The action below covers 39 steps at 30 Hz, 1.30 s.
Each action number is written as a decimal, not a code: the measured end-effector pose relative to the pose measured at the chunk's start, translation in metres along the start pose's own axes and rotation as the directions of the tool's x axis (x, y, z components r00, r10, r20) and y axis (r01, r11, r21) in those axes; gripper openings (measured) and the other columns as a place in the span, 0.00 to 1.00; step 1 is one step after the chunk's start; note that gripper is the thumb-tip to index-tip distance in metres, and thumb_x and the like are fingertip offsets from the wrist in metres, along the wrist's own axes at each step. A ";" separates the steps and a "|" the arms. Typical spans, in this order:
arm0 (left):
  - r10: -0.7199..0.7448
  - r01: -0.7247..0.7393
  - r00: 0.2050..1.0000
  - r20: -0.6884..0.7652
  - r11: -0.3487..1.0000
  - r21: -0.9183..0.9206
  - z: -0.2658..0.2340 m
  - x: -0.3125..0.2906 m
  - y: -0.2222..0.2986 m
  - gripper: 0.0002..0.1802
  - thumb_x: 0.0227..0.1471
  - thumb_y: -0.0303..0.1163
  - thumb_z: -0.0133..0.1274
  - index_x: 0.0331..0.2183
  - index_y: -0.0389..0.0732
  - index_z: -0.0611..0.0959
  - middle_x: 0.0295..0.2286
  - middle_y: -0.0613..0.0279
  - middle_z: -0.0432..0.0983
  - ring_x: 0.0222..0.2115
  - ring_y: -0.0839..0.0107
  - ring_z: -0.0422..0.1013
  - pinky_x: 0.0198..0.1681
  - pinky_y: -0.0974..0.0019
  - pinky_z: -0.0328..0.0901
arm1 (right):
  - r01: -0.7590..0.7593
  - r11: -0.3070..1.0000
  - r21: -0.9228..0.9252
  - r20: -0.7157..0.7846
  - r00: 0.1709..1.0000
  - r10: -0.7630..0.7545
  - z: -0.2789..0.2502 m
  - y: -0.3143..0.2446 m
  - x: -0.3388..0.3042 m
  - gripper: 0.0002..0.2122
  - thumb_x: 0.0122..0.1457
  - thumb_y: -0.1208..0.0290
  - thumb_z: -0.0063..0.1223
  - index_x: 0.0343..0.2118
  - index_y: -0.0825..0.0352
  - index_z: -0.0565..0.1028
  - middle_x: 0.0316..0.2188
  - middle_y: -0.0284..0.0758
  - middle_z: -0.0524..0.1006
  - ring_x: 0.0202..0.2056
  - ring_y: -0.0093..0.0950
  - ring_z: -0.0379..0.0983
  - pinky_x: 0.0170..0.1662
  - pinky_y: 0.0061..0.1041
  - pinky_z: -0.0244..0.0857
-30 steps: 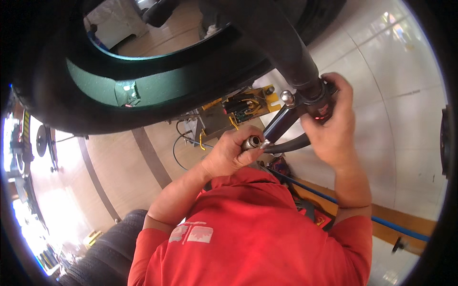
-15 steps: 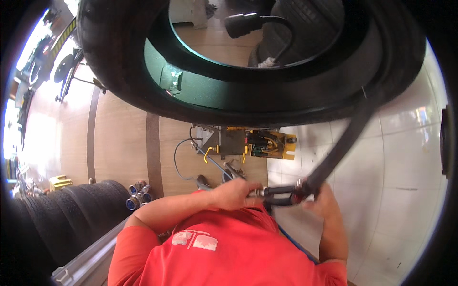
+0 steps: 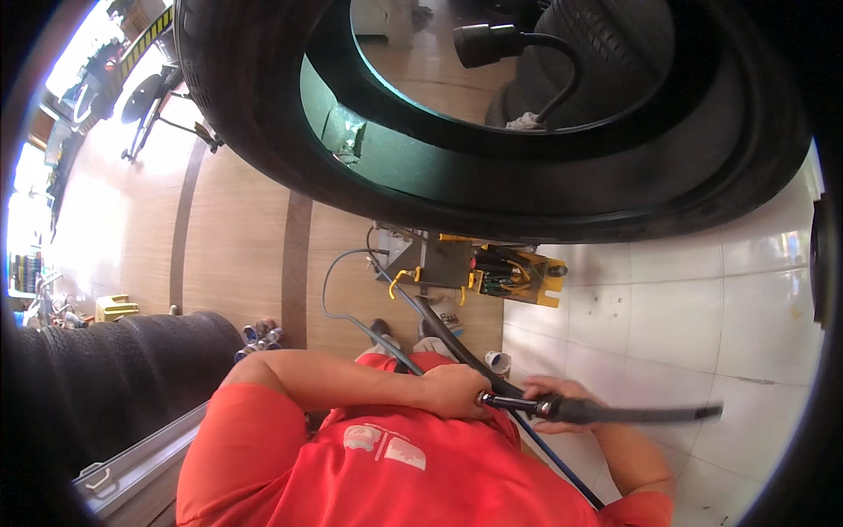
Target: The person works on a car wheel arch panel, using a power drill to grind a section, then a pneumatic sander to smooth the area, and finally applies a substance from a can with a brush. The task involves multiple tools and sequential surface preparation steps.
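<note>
Head view, entry one: black hose (image 3: 632, 410), thick, rubbery, matte, running level to the right from a short metal fitting (image 3: 514, 403) with a bright silvery end. It sits at chest height over your red shirt, between both sets of fingers. Judged step: you appear to be joining or adjusting the fitting at the hose end; the next move likely calls for a steady counter-hold on the hose while the fitting is turned or pushed, both parts kept in line.

Left hand (image 3: 455, 391): fingers curled shut around the fitting's near end. Right hand (image 3: 555, 406): fingers wrapped under and around the hose just past the fitting, clamped on it.

Outward from the fingers:
- A second dark hose (image 3: 448, 338) and a thinner grey line (image 3: 351, 321), leading away from your left hand toward the floor.
- Yellow-and-grey machine (image 3: 479, 268), beyond the fingers, on the floor where wood meets white tile.
- Large black tyre (image 3: 492, 189), above everything, green lining inside its opening.
- Tyre stack (image 3: 123, 369), well left of your left arm.
- Small metal sockets (image 3: 259, 335), beside the stack.
</note>
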<state>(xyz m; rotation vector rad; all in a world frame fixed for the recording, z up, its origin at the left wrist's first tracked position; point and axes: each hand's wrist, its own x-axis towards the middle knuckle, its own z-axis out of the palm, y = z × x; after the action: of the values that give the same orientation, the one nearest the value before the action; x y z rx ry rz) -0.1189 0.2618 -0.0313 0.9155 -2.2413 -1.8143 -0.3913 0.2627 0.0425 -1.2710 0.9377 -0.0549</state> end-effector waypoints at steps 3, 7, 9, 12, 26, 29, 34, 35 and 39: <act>-0.048 0.029 0.993 -0.104 0.984 -0.176 -0.008 0.019 -0.006 0.20 0.47 0.45 0.64 0.34 0.38 0.82 0.25 0.50 0.79 0.27 0.58 0.76 0.32 0.56 0.69 | 0.009 0.956 -0.293 -0.567 0.804 -0.181 0.007 -0.015 0.006 0.37 0.46 0.75 0.69 0.60 0.71 0.63 0.47 0.40 0.71 0.44 0.30 0.71 0.51 0.31 0.65; -0.220 0.092 0.971 -0.091 0.699 -0.709 -0.029 0.048 -0.010 0.15 0.50 0.37 0.63 0.34 0.35 0.84 0.17 0.68 0.72 0.16 0.78 0.65 0.19 0.69 0.60 | 0.182 0.575 -0.797 -0.529 0.246 -0.812 0.051 -0.010 0.031 0.29 0.48 0.67 0.66 0.51 0.75 0.67 0.48 0.51 0.68 0.50 0.46 0.66 0.56 0.43 0.60; -0.102 0.120 0.991 0.083 0.450 -0.885 -0.028 0.046 -0.008 0.11 0.52 0.36 0.62 0.27 0.39 0.80 0.14 0.71 0.64 0.13 0.80 0.58 0.15 0.71 0.51 | 0.341 0.894 -0.292 -0.729 0.526 -0.439 0.057 -0.006 0.061 0.40 0.51 0.47 0.64 0.58 0.73 0.63 0.51 0.49 0.68 0.52 0.40 0.66 0.58 0.38 0.60; 0.153 0.184 0.958 0.242 0.319 -0.930 -0.010 0.036 0.000 0.16 0.54 0.34 0.58 0.21 0.44 0.71 0.14 0.70 0.61 0.12 0.80 0.56 0.14 0.71 0.49 | 0.617 0.512 0.598 -0.513 0.785 -0.347 0.032 -0.007 0.114 0.55 0.38 0.33 0.67 0.64 0.67 0.58 0.50 0.46 0.70 0.49 0.37 0.70 0.52 0.36 0.65; -0.398 0.275 0.861 -0.315 0.887 -0.371 -0.029 -0.041 -0.138 0.31 0.51 0.46 0.62 0.49 0.33 0.78 0.44 0.44 0.79 0.45 0.59 0.77 0.47 0.59 0.70 | 0.329 0.740 0.586 -0.428 0.902 -0.063 0.009 -0.038 0.239 0.14 0.61 0.57 0.60 0.31 0.58 0.68 0.17 0.22 0.64 0.15 0.15 0.62 0.18 0.17 0.58; -0.572 0.451 0.723 -0.388 0.816 -0.361 -0.038 -0.100 -0.172 0.31 0.52 0.46 0.62 0.47 0.29 0.79 0.41 0.43 0.80 0.42 0.60 0.78 0.46 0.61 0.70 | 0.342 0.792 0.506 -0.256 0.936 -0.241 0.027 -0.060 0.248 0.12 0.61 0.61 0.60 0.35 0.61 0.69 0.16 0.24 0.65 0.15 0.15 0.62 0.18 0.17 0.58; -0.651 0.454 0.590 -0.478 0.757 -0.471 -0.030 -0.149 -0.200 0.28 0.54 0.43 0.61 0.47 0.29 0.80 0.41 0.45 0.81 0.41 0.62 0.77 0.45 0.63 0.71 | 0.256 0.844 0.471 -0.173 0.965 -0.196 0.000 -0.125 0.286 0.13 0.60 0.58 0.61 0.27 0.58 0.69 0.15 0.24 0.66 0.14 0.16 0.63 0.17 0.17 0.56; -0.659 0.448 0.568 -0.493 0.750 -0.487 -0.028 -0.150 -0.203 0.27 0.55 0.43 0.61 0.47 0.29 0.80 0.40 0.45 0.81 0.41 0.62 0.77 0.44 0.63 0.71 | 0.213 0.832 0.513 -0.133 0.977 -0.168 -0.008 -0.133 0.297 0.14 0.60 0.56 0.61 0.27 0.58 0.69 0.15 0.24 0.66 0.14 0.16 0.63 0.17 0.17 0.56; -0.680 0.308 0.467 -0.565 0.724 -0.617 -0.014 -0.146 -0.206 0.27 0.55 0.41 0.61 0.48 0.29 0.80 0.40 0.48 0.81 0.40 0.65 0.77 0.43 0.65 0.71 | 0.157 0.857 0.491 -0.033 0.986 -0.161 -0.030 -0.139 0.316 0.16 0.60 0.56 0.61 0.25 0.58 0.68 0.16 0.23 0.66 0.14 0.16 0.63 0.16 0.17 0.58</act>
<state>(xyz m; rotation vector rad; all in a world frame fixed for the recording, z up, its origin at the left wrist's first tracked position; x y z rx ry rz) 0.0837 0.3050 -0.1765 1.9354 -0.9949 -1.4972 -0.1442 0.0282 -0.0210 -0.8645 0.7434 -0.3968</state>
